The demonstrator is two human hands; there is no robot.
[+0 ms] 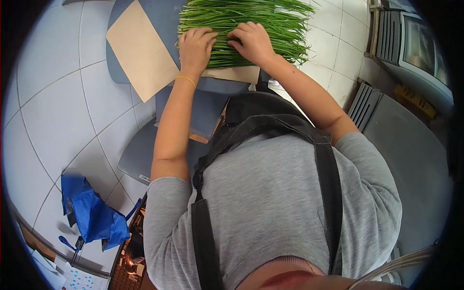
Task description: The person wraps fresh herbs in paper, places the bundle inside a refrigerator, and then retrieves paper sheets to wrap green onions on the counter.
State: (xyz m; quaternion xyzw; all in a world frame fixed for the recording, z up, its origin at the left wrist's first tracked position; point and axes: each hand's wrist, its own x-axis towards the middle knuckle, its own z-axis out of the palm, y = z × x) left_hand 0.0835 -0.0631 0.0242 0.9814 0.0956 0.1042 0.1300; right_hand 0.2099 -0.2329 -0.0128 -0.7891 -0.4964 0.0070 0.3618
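A thick layer of long green chives (270,34) lies sideways across the grey surface in front of me, pale ends to the left and leaf tips to the right. My left hand (195,46), with a yellow band at the wrist, is closed over the chives near their pale ends. A little to its right, my right hand (252,42) bends its fingers and thumb into the same layer. Both hands' fingertips are partly buried among the stalks. Under the near edge of the chives a strip of tan board (237,74) shows.
A tan rectangular sheet (142,50) lies left of the chives on the grey tabletop (166,17). A blue folded umbrella (94,210) rests lower left. At the right stand a grey chair (398,140) and an old monitor (418,46). White tiles (53,106) surround everything.
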